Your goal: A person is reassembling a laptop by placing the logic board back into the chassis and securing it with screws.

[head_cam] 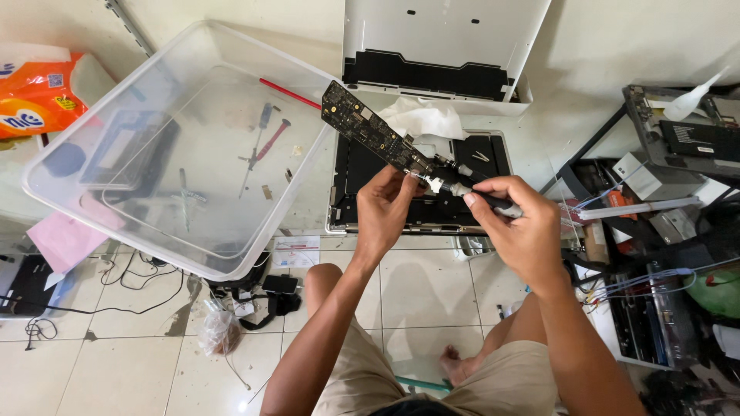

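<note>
Left hand (383, 206) closed around lower end of long dark circuit board (372, 129), fingers curled, board raised above opened laptop base (343, 173) and slanting up toward clear plastic bin (185, 146). Right hand (518, 225) wrapped shut around black-handled screwdriver (478, 195), tip laid against board's lower end, just right of left hand. Crumpled white tissue (422, 117) behind board, on far edge of laptop base. Detached white laptop cover (443, 50) beyond base, leaning open. Red-handled tools (266, 142) inside bin, left of base. Orange snack bag (35, 92) far left of bin. Cluttered dark rack (671, 154) of parts right of base. Tiled floor (408, 285) under everything, bare knees nearer than base.
</note>
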